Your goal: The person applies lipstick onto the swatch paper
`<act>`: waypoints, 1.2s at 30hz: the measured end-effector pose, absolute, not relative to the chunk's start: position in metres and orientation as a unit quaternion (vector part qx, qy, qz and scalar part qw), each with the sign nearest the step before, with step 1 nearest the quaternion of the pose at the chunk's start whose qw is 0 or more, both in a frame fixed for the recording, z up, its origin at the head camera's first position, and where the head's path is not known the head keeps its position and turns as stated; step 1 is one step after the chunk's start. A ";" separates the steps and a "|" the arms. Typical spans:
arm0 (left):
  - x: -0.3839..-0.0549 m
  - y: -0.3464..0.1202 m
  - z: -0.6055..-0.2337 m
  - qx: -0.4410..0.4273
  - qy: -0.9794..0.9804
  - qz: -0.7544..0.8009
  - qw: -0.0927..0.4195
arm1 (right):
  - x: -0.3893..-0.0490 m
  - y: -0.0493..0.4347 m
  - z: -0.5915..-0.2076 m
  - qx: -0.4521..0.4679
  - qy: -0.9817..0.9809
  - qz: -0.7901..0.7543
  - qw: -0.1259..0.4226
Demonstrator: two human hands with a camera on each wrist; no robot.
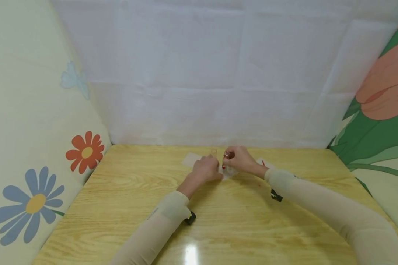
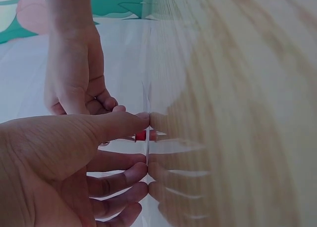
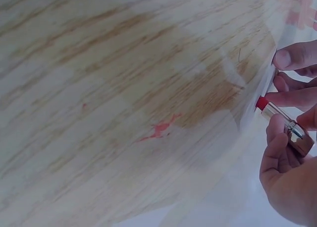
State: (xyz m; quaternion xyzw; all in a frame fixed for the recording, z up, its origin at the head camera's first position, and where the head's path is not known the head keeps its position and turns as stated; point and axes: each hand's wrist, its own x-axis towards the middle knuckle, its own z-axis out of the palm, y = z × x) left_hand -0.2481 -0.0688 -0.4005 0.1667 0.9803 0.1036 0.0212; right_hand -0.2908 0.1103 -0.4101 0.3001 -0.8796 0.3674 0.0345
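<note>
My right hand [image 1: 241, 158] grips a lipstick [image 3: 271, 110] with a shiny metallic tube. Its red tip [image 2: 140, 136] points down and meets the white paper [image 1: 230, 173], or comes very near it. On the left side of that sheet rests my left hand [image 1: 206, 168], its thumb and fingertips spread against the surface on either side of the lipstick tip. The left fingers [image 2: 119, 180] hold nothing. Whatever lies beneath the palms is hidden in the head view.
Another white paper [image 1: 190, 159] lies left of the left hand. A small clear squarish item [image 1: 213, 151] sits near the table's back edge. Red smears [image 3: 161, 128] show to the right of the right hand. A white sheet [image 1: 199, 73] hangs behind the wooden table [image 1: 136, 191].
</note>
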 end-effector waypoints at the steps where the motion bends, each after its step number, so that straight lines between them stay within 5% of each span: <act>1: -0.248 -0.069 -0.400 0.166 0.980 0.103 0.022 | -0.291 0.111 -0.410 0.301 -0.880 0.366 0.035; 36: -0.250 -0.069 -0.402 0.160 0.978 0.131 0.030 | -0.269 0.142 -0.390 0.286 -0.892 0.350 -0.015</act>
